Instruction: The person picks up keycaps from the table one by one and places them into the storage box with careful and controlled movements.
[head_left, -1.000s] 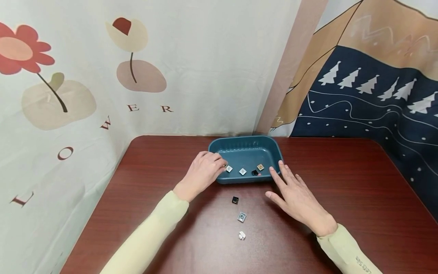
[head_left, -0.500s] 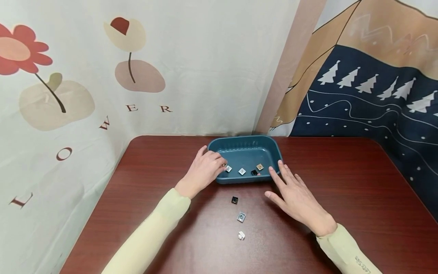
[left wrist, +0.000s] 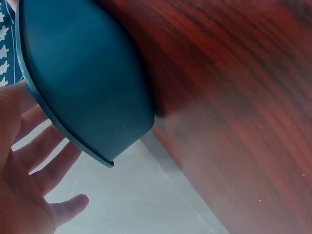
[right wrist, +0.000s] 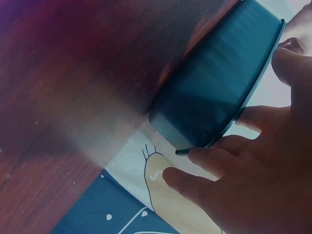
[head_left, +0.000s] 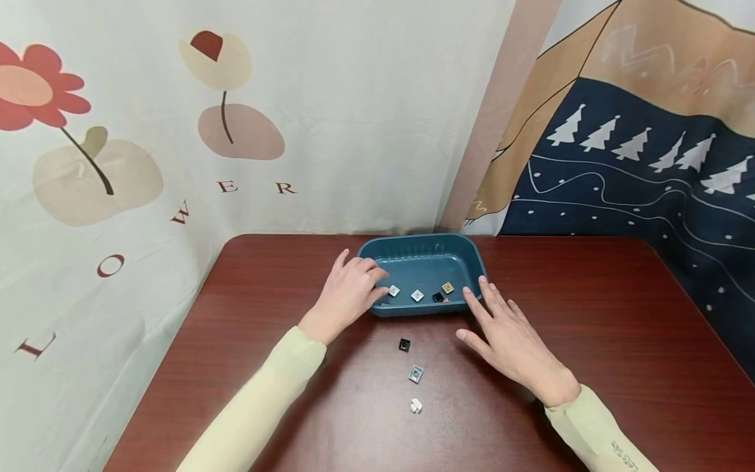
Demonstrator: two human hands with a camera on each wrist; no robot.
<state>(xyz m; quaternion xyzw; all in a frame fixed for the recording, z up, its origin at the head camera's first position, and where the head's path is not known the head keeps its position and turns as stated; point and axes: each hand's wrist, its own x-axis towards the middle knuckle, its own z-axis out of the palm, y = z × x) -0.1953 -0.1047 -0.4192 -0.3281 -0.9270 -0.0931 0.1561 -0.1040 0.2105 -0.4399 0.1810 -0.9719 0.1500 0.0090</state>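
Hands (head_left: 348,292) (head_left: 516,344) at opposite edges of tray (head_left: 421,311)

Three pieces (head_left: 415,374) lie before the tray (head_left: 421,267).

Upright teal tub (head_left: 426,311)

Inside, a white square (head_left: 394,290) lies at 8 o'clock, a second white square (head_left: 417,295) at 6, a black piece (head_left: 438,297) at 5, a tan square (head_left: 448,288) at 4. Outside, toward 6 o'clock: black square (head_left: 404,345), grey square (head_left: 415,373), white block (head_left: 415,406).
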